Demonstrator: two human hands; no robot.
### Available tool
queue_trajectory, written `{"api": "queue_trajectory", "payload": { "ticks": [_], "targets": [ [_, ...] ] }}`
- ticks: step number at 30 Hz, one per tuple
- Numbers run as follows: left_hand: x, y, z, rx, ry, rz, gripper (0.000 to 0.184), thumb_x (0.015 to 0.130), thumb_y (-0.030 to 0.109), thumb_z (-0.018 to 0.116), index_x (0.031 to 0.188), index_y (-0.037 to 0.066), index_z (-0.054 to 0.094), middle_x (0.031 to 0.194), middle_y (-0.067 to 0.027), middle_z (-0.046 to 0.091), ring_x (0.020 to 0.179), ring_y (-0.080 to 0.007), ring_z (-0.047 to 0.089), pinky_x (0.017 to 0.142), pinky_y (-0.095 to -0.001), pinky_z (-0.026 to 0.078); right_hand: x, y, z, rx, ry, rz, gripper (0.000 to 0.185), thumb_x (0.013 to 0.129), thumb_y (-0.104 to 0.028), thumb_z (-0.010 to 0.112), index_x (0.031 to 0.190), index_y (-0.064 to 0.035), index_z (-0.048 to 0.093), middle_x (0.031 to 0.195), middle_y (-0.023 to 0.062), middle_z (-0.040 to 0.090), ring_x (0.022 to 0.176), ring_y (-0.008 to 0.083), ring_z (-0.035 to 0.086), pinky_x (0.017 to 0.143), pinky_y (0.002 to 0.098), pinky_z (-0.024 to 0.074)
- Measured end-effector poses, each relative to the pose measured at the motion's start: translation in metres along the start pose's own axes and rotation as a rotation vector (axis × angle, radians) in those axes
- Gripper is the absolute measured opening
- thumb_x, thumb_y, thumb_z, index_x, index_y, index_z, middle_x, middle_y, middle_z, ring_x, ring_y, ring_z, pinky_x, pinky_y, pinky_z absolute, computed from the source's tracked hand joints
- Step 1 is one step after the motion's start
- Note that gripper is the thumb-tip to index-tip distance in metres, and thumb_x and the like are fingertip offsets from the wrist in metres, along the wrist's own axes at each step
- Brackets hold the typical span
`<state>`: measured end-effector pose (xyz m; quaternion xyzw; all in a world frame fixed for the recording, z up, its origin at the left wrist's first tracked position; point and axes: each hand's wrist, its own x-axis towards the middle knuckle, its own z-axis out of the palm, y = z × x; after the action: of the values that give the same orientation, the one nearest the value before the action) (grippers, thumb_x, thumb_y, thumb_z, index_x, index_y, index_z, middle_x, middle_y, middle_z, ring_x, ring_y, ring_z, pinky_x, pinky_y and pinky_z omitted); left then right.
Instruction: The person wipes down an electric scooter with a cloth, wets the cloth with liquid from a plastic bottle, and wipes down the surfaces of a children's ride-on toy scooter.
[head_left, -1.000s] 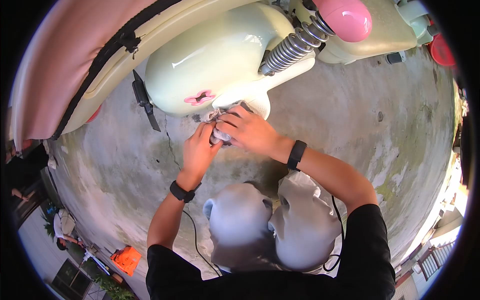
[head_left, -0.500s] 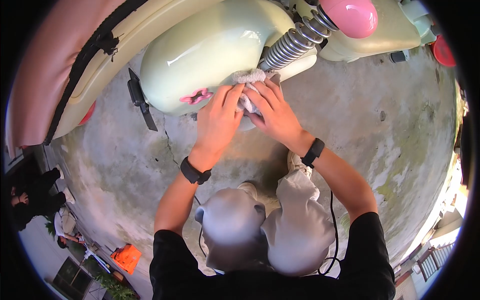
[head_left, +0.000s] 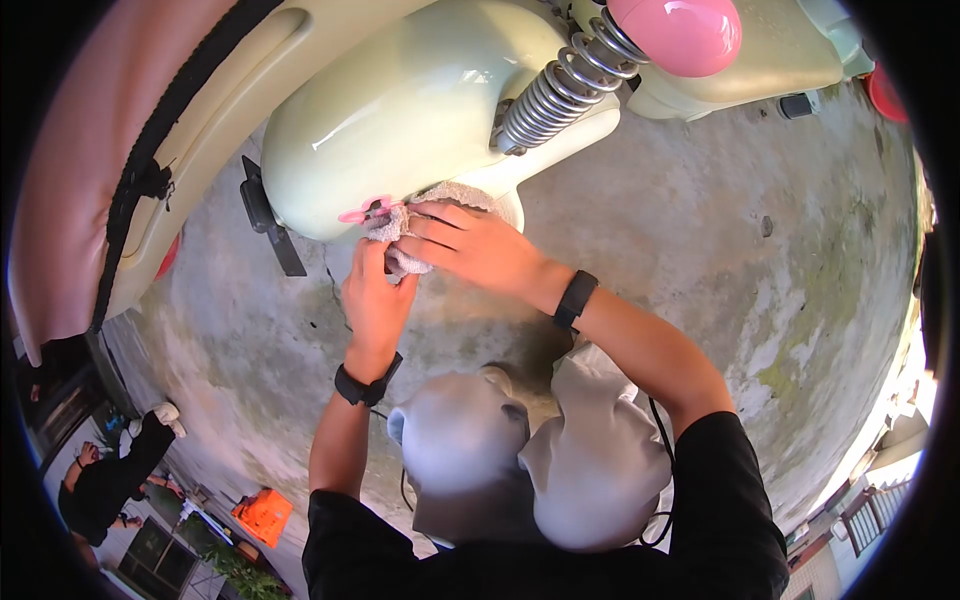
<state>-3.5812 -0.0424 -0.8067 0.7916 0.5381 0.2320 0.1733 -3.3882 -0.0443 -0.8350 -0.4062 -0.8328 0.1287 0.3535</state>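
A pale green scooter body (head_left: 400, 110) fills the upper middle, with a pink flower-shaped trim (head_left: 366, 211) low on its side. My left hand (head_left: 378, 300) pinches the lower left part of a crumpled greyish cloth (head_left: 405, 262), just below the trim. My right hand (head_left: 475, 248) presses the same cloth with its fingers against the lower edge of the body. Part of the cloth spreads above my right fingers. Both wrists wear black bands.
A coil spring (head_left: 560, 98) with a pink cover (head_left: 682, 35) rises at the top. A black stand-like part (head_left: 268, 216) juts from the scooter's left end. A person in black (head_left: 115, 475) is at the far left, near an orange bag (head_left: 262, 516).
Both hands and the cloth have moved left and down from near the spring's lower end to beside the pink trim. The person in black at the far left has shifted position.
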Motion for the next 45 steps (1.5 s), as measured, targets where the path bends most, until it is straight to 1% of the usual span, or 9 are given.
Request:
{"api": "queue_trajectory", "payload": {
  "ticks": [11, 14, 21, 27, 31, 35, 39, 43, 45],
  "targets": [
    [0.046, 0.064, 0.009, -0.139, -0.058, 0.154, 0.062, 0.069, -0.002, 0.075, 0.128, 0.009, 0.062, 0.114, -0.0106, 0.064, 0.089, -0.0331, 0.068, 0.072, -0.04, 0.057, -0.024, 0.012, -0.039, 0.027, 0.205, 0.235, 0.073, 0.064, 0.001, 0.076, 0.133, -0.0124, 0.056, 0.136, 0.0107, 0.053, 0.125, 0.0419, 0.05, 0.1, 0.0478, 0.0515],
    [0.06, 0.081, -0.008, -0.162, 0.196, 0.327, 0.065, 0.07, -0.004, 0.068, 0.133, 0.01, 0.061, 0.12, -0.0072, 0.063, 0.091, -0.0276, 0.067, 0.074, -0.0373, 0.057, -0.002, 0.001, -0.057, -0.065, 0.402, 0.135, 0.085, 0.058, -0.001, 0.081, 0.137, -0.0155, 0.054, 0.14, 0.0123, 0.05, 0.126, 0.0483, 0.048, 0.101, 0.054, 0.0502],
    [0.067, 0.042, -0.063, 0.128, 0.393, 0.204, 0.06, 0.084, -0.003, 0.053, 0.144, -0.004, 0.045, 0.141, -0.0234, 0.051, 0.131, -0.0409, 0.049, 0.107, -0.0477, 0.041, 0.104, -0.02, -0.041, -0.02, 0.238, -0.016, 0.081, 0.065, -0.021, 0.084, 0.139, -0.0202, 0.053, 0.142, 0.01, 0.048, 0.133, 0.0406, 0.045, 0.108, 0.0554, 0.0433],
    [0.069, 0.018, -0.078, -0.294, 0.332, -0.192, 0.06, 0.096, 0.015, 0.042, 0.151, -0.006, 0.032, 0.154, -0.028, 0.036, 0.14, -0.0441, 0.037, 0.114, -0.0475, 0.033, 0.154, -0.034, -0.003, 0.011, 0.196, -0.031, 0.063, 0.073, -0.023, 0.075, 0.132, -0.0092, 0.057, 0.133, 0.0111, 0.057, 0.13, 0.0355, 0.05, 0.101, 0.0402, 0.0488],
    [0.103, 0.023, -0.079, -0.306, 0.287, -0.1, 0.066, 0.101, 0.036, 0.046, 0.151, -0.004, 0.033, 0.152, -0.0307, 0.034, 0.141, -0.0445, 0.036, 0.115, -0.0475, 0.031, 0.169, -0.021, -0.011, -0.001, 0.172, 0.022, 0.042, 0.078, -0.018, 0.066, 0.117, -0.004, 0.065, 0.118, 0.0135, 0.066, 0.116, 0.0322, 0.059, 0.096, 0.0389, 0.0503],
    [0.14, 0.035, -0.065, -0.157, 0.315, -0.027, 0.055, 0.096, 0.05, 0.058, 0.119, 0.001, 0.067, 0.117, -0.0195, 0.068, 0.109, -0.0399, 0.063, 0.097, -0.0481, 0.048, 0.171, 0.001, -0.053, -0.011, 0.015, 0.185, 0.031, 0.077, -0.017, 0.066, 0.105, -0.0031, 0.068, 0.099, 0.0168, 0.07, 0.106, 0.0343, 0.064, 0.092, 0.0448, 0.0507],
    [0.169, 0.074, -0.046, -0.063, 0.231, 0.081, 0.055, 0.096, 0.05, 0.058, 0.124, 0.002, 0.065, 0.122, -0.0202, 0.067, 0.116, -0.0396, 0.06, 0.101, -0.0466, 0.045, 0.152, 0.036, -0.065, 0.009, 0.233, 0.249, 0.032, 0.078, -0.02, 0.068, 0.105, -0.002, 0.066, 0.098, 0.0178, 0.07, 0.103, 0.0372, 0.064, 0.086, 0.0469, 0.0514],
    [0.2, 0.089, -0.006, 0.141, 0.699, 0.392, 0.04, 0.085, 0.054, 0.069, 0.091, 0.015, 0.076, 0.079, -0.0023, 0.072, 0.065, -0.0236, 0.068, 0.054, -0.0353, 0.053, 0.13, 0.048, -0.07, 0.061, 0.383, 0.314, 0.036, 0.08, -0.023, 0.071, 0.108, -0.0013, 0.064, 0.103, 0.0184, 0.068, 0.1, 0.0382, 0.063, 0.082, 0.0451, 0.0512],
    [0.193, 0.098, -0.008, 0.014, 0.504, 0.33, 0.042, 0.084, 0.055, 0.069, 0.093, 0.014, 0.075, 0.08, -0.0028, 0.072, 0.066, -0.0249, 0.068, 0.056, -0.037, 0.054, 0.12, 0.039, -0.077, 0.048, 0.299, 0.386, 0.049, 0.082, -0.026, 0.072, 0.122, -0.0013, 0.056, 0.119, 0.0204, 0.061, 0.112, 0.0413, 0.056, 0.093, 0.0506, 0.0443]
  ]
}}
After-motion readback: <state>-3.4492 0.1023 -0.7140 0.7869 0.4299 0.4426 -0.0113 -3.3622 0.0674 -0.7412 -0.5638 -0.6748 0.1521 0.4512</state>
